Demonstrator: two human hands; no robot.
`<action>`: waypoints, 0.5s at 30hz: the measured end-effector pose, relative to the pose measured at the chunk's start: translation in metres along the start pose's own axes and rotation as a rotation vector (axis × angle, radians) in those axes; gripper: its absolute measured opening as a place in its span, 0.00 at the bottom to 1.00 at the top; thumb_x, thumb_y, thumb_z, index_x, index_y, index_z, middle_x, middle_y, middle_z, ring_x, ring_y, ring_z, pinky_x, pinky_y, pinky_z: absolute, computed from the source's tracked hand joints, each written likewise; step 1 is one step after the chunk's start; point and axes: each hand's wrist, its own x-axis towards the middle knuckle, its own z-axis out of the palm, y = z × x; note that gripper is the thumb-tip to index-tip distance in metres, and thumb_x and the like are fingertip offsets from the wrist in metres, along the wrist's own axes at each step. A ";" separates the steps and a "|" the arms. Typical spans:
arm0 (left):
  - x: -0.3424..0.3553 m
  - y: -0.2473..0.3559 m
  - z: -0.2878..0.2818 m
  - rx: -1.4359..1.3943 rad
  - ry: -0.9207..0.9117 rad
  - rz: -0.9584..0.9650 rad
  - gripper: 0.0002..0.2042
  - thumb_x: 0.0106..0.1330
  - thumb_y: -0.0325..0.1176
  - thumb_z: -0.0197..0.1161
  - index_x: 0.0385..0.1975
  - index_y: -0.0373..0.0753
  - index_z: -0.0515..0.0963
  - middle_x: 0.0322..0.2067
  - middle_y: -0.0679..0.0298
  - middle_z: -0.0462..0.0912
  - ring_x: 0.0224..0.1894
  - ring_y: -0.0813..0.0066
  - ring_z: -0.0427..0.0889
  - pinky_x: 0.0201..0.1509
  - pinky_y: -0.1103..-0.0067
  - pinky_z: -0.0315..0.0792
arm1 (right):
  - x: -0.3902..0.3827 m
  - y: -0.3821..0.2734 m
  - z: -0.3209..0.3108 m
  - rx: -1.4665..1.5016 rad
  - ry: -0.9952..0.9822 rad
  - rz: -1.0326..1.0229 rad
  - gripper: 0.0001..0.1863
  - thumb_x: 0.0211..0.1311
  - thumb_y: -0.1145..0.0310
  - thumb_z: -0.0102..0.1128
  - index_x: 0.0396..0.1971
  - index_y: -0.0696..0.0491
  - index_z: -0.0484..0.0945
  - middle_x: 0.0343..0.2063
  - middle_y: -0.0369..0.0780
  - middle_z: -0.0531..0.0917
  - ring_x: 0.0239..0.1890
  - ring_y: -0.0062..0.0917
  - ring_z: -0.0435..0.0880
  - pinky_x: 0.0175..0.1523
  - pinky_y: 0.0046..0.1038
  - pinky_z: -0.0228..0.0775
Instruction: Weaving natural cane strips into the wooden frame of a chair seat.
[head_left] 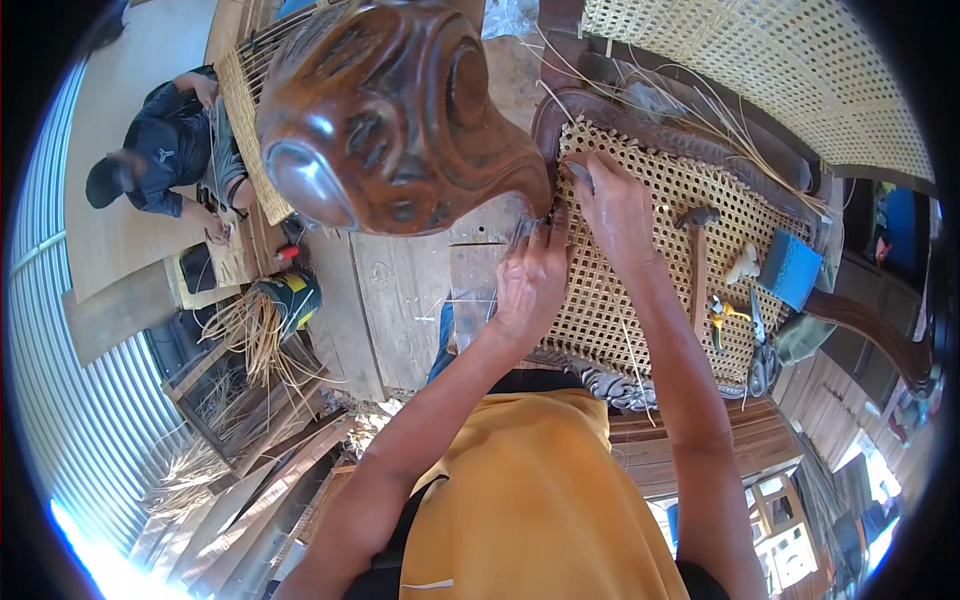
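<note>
A woven cane panel (610, 300) lies across a dark carved wooden seat frame (700, 150). At the panel's left edge my right hand (615, 210) is closed, thumb and fingers pinched around a small greyish piece that I cannot make out. Just below it, my left hand (533, 285) has its fingers bent and pressed together against the same edge; whatever is in them is hidden. A big polished, carved brown wooden piece (400, 130) rises close in front of that edge and covers part of the frame.
On the cane lie a hammer (698, 270), yellow-handled pliers (720, 322), scissors (760, 350) and a blue block (790, 268). Loose cane strands (740, 120) trail along the far side. At left a person (180, 150) works beside a bundle of cane strips (250, 335).
</note>
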 end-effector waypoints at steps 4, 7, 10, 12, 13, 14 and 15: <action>-0.001 0.000 0.001 0.024 0.003 0.008 0.22 0.56 0.31 0.63 0.52 0.33 0.73 0.28 0.56 0.78 0.27 0.63 0.81 0.30 0.70 0.77 | 0.001 0.001 0.001 -0.060 -0.048 -0.017 0.12 0.51 0.78 0.61 0.37 0.52 0.79 0.33 0.42 0.83 0.31 0.38 0.83 0.34 0.34 0.76; -0.002 -0.002 0.004 0.048 0.018 0.022 0.21 0.56 0.31 0.63 0.51 0.34 0.74 0.28 0.56 0.78 0.28 0.63 0.81 0.30 0.71 0.77 | -0.005 0.005 0.008 -0.141 -0.020 -0.104 0.11 0.50 0.77 0.61 0.36 0.51 0.79 0.32 0.40 0.83 0.30 0.35 0.83 0.32 0.31 0.76; -0.002 -0.004 0.002 -0.029 0.053 0.022 0.19 0.57 0.31 0.62 0.49 0.35 0.75 0.29 0.56 0.79 0.28 0.62 0.82 0.29 0.71 0.77 | -0.005 0.004 0.009 -0.203 0.009 -0.166 0.10 0.50 0.77 0.61 0.35 0.51 0.79 0.32 0.38 0.83 0.30 0.32 0.84 0.31 0.29 0.76; -0.005 -0.006 -0.005 -0.115 0.085 0.026 0.17 0.58 0.30 0.62 0.48 0.36 0.75 0.29 0.56 0.79 0.29 0.61 0.82 0.28 0.71 0.77 | -0.011 0.007 0.008 -0.224 -0.019 -0.150 0.11 0.51 0.76 0.61 0.37 0.51 0.79 0.32 0.37 0.83 0.30 0.30 0.84 0.30 0.28 0.76; -0.011 -0.004 -0.016 -0.227 0.058 -0.089 0.15 0.59 0.29 0.63 0.47 0.37 0.75 0.30 0.55 0.79 0.29 0.60 0.82 0.29 0.70 0.76 | -0.013 0.008 0.009 -0.180 -0.004 -0.145 0.14 0.51 0.75 0.62 0.40 0.50 0.78 0.34 0.38 0.83 0.31 0.31 0.84 0.31 0.28 0.76; -0.016 -0.004 -0.022 -0.339 0.029 -0.204 0.14 0.59 0.28 0.63 0.45 0.37 0.75 0.31 0.55 0.79 0.29 0.60 0.82 0.29 0.70 0.76 | -0.015 0.009 0.010 -0.137 0.010 -0.139 0.16 0.51 0.75 0.62 0.43 0.49 0.78 0.36 0.39 0.83 0.31 0.32 0.84 0.31 0.27 0.77; -0.018 -0.005 -0.023 -0.335 0.020 -0.200 0.14 0.59 0.28 0.63 0.45 0.37 0.75 0.31 0.55 0.79 0.29 0.60 0.82 0.29 0.70 0.76 | -0.016 0.011 0.010 -0.134 0.014 -0.130 0.16 0.51 0.75 0.62 0.43 0.49 0.78 0.36 0.39 0.83 0.31 0.32 0.84 0.31 0.27 0.77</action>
